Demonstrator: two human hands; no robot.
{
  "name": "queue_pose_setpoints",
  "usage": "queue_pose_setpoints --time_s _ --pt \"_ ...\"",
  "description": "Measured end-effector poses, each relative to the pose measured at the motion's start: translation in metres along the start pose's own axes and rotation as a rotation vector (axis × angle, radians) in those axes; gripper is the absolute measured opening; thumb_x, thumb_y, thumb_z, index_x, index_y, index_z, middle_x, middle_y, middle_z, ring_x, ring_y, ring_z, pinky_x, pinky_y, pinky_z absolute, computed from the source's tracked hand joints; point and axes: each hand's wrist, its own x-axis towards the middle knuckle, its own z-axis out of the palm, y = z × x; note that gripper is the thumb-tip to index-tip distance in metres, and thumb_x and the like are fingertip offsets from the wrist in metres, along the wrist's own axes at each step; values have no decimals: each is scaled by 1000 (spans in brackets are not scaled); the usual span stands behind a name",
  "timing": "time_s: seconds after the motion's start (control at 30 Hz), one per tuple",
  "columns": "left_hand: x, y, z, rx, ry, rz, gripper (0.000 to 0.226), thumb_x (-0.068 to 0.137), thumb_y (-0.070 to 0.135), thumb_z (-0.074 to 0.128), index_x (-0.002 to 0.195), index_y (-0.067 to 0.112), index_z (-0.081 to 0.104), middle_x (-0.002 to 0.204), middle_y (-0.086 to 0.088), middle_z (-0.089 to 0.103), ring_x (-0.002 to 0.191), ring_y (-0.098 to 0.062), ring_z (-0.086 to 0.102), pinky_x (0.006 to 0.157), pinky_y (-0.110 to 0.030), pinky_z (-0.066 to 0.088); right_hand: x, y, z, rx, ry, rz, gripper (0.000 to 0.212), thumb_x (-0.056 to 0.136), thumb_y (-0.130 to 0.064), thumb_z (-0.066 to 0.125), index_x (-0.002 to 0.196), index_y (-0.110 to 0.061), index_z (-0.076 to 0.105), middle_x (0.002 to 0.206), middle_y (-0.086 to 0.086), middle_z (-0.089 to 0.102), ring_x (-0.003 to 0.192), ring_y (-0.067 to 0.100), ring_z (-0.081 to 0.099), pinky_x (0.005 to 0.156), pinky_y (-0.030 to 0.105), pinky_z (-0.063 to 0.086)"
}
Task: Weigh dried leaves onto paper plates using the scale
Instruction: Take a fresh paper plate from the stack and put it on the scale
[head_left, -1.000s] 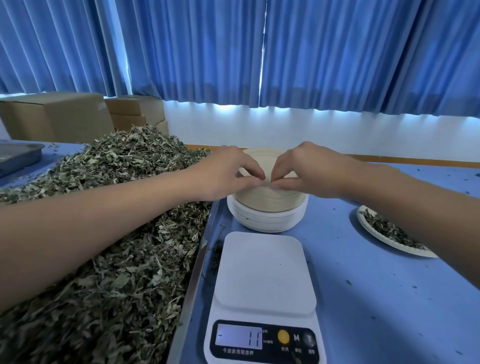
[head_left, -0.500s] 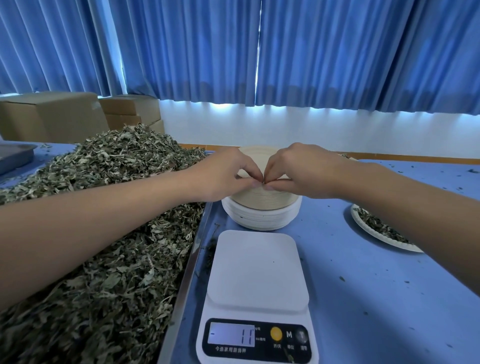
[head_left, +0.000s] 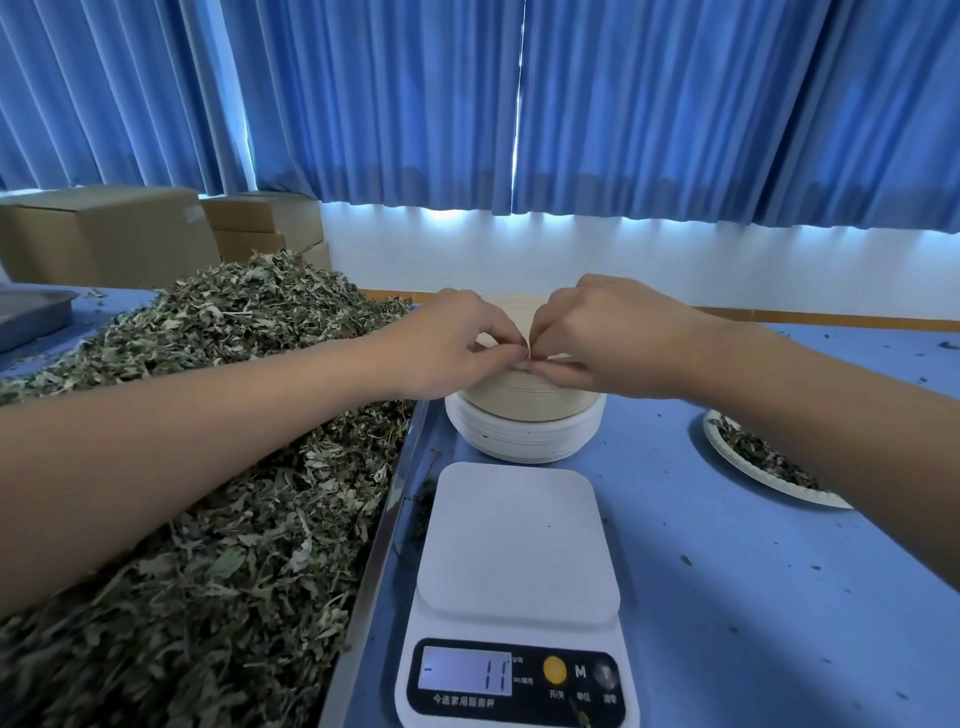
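Observation:
A stack of upside-down paper plates (head_left: 524, 426) stands on the blue table just behind the white scale (head_left: 514, 587). My left hand (head_left: 457, 348) and my right hand (head_left: 618, 338) meet over the stack, each pinching the near edge of the top plate between thumb and fingertips. The scale's platform is bare and its display (head_left: 465, 670) reads minus 11. A big heap of dried leaves (head_left: 197, 493) fills the metal tray on the left. At the right edge, a paper plate with leaves (head_left: 763, 462) lies partly behind my right forearm.
Cardboard boxes (head_left: 104, 234) stand at the back left, with a grey metal tray (head_left: 31, 312) beside them. Blue curtains hang behind the table. Leaf crumbs are scattered over the blue tabletop (head_left: 753, 597).
Both hands have stayed on the top plate's near edge, with their fingertips drawing closer together. The view has shifted slightly.

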Motion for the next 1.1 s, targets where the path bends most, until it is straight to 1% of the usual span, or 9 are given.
queue_pose_setpoints --time_s 0.07,0.13,0.2,0.23,0.37,0.63,0.83,1.0,1.1 --pt "1 1 -4 6 31 -9 20 98 27 61 108 23 77 101 14 73 92 -5 65 80 -21 45 -1 2 -6 0 51 -2 51 105 -43 27 105 -21 72 107 -7 68 102 21 58 90 37 43" --pt "1 3 -9 18 62 8 19 97 28 64 109 23 76 103 14 72 92 3 63 80 -13 42 -2 5 -10 13 96 2 57 103 -45 23 102 -18 73 104 -4 69 100 23 59 89 39 43" --pt "2 6 -15 62 76 33 20 94 25 68 112 22 75 102 14 71 85 14 57 75 -3 35 -3 10 -13 -10 130 22 50 103 -39 28 100 -15 72 105 -2 69 100 26 59 88 41 43" --pt "2 7 -18 96 75 40 20 93 21 68 113 21 75 102 12 71 83 11 56 74 -3 34 -4 12 -13 -25 150 35 46 103 -35 31 100 -14 72 105 -1 70 99 27 59 88 41 43" --pt "0 14 -26 193 65 36 19 95 18 66 111 18 76 102 4 74 92 -8 62 82 -18 45 -6 8 -13 43 191 66 39 105 -35 39 102 -16 73 106 -1 70 102 25 60 88 40 43" --pt "-53 50 -33 160 85 57 15 93 27 69 104 22 77 98 11 75 88 -3 63 83 -23 47 -39 -41 -27 85 343 22 33 105 -25 49 95 -10 76 100 3 73 97 31 66 85 45 47" --pt "-121 80 -9 139 -52 117 19 94 22 67 111 24 74 102 11 71 91 -7 64 87 -33 51 -87 -108 -27 58 482 -57 26 103 -19 56 90 -7 76 94 7 71 87 30 68 76 41 52" --pt "-150 90 18 34 -157 71 23 92 21 70 114 26 73 107 12 71 95 -4 63 89 -31 51 -119 -142 -3 63 454 -86 12 98 -14 65 98 -8 76 103 5 71 98 28 68 80 37 51" --pt "-155 86 22 -46 -228 38 25 91 24 71 116 27 73 110 15 72 99 3 62 89 -21 49 -125 -146 8 135 439 -72 15 98 -18 64 104 -11 76 109 2 71 105 25 68 83 37 53"
